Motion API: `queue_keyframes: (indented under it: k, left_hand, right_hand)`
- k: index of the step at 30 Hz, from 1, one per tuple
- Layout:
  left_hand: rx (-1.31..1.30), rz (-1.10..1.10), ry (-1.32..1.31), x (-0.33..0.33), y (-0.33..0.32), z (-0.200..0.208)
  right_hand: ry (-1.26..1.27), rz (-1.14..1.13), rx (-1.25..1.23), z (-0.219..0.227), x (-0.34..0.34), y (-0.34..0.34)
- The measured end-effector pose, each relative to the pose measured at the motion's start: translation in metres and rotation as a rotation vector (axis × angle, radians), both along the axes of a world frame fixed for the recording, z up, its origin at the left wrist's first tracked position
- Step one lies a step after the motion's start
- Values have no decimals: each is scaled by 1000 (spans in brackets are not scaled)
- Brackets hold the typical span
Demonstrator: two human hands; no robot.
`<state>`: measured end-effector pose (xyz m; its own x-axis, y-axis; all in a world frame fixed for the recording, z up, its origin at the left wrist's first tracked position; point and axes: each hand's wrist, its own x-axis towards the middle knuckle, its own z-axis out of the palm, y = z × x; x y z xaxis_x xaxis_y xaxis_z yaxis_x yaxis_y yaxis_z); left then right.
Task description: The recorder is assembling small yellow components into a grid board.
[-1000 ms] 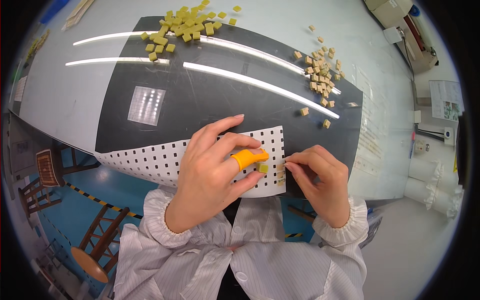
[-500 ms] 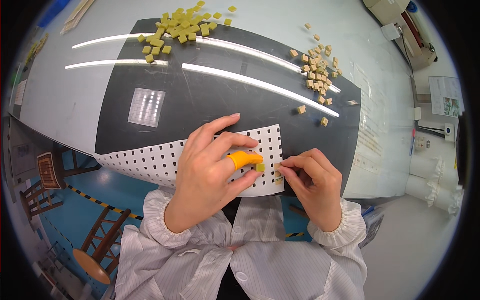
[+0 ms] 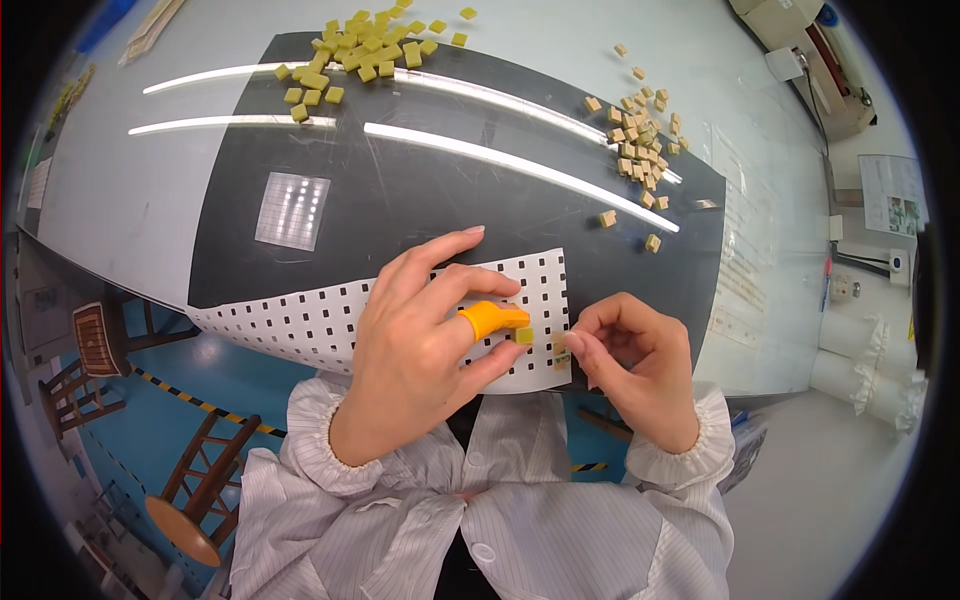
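Note:
Under my left hand (image 3: 415, 330) lies a white sheet (image 3: 400, 290) printed with rows of small black squares. That hand pinches a yellow-green block (image 3: 524, 336) between its thumb and an index finger wearing an orange finger cot (image 3: 488, 317). Its other fingers spread out over the sheet. My right hand (image 3: 640, 355) is beside the sheet's right edge, thumb and index fingertips close together. Whatever may be between those tips is too small to make out. Next to them, a few small tan pieces (image 3: 560, 352) sit along the sheet's right edge, partly indistinct.
A heap of yellow-green blocks (image 3: 366, 48) lies at the far left of the black mat (image 3: 460, 200). Tan-topped small blocks (image 3: 640, 140) are scattered at its far right. A clear gridded square (image 3: 292, 211) rests on the mat. Wooden stools (image 3: 195, 490) stand below left.
My right hand has drawn back slightly to the right from the sheet's edge, its fingers more curled. My left hand keeps its pinch on the yellow-green block.

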<state>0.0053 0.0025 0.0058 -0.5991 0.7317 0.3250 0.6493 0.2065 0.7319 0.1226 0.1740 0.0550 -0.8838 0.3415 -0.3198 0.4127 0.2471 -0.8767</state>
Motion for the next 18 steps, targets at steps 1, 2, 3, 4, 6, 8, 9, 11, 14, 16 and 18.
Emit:
queue_keyframes:
  k: [1, 2, 3, 4, 6, 8, 9, 11, 14, 16, 18]
  left_hand:
    - [1, -3, 0, 0, 0, 0]
    - [-13, -9, 12, -1, 0, 0]
    - [-29, -10, 24, -1, -1, 0]
    - [-30, -8, 25, 0, -1, -1]
    - [5, -1, 6, 0, 0, -2]
    - [7, 0, 8, 0, 0, -2]
    - [7, 2, 9, 1, 0, -2]
    - [6, 1, 10, 1, 0, -2]
    - [4, -4, 18, 1, 1, 0]
    - [9, -4, 15, -1, 0, -2]
    - [8, -4, -2, -1, 0, -3]
  right_hand:
    - [-66, -65, -233, 1, -4, 0]
    - [-66, -68, -233, 2, -7, 1]
    - [-135, -61, -319, 1, -12, 2]
    - [-205, -55, -404, 1, -15, 2]
    - [-224, -36, -397, 0, -19, 1]
    - [-244, -19, -388, 1, -22, 1]
    - [-254, 3, -393, 1, -22, 1]
    - [-265, 23, -399, 1, -23, 3]
    - [-269, 45, -383, 2, -22, 5]
    - [-286, 38, -397, 1, -25, 4]
    - [-295, 44, -383, 1, -26, 4]
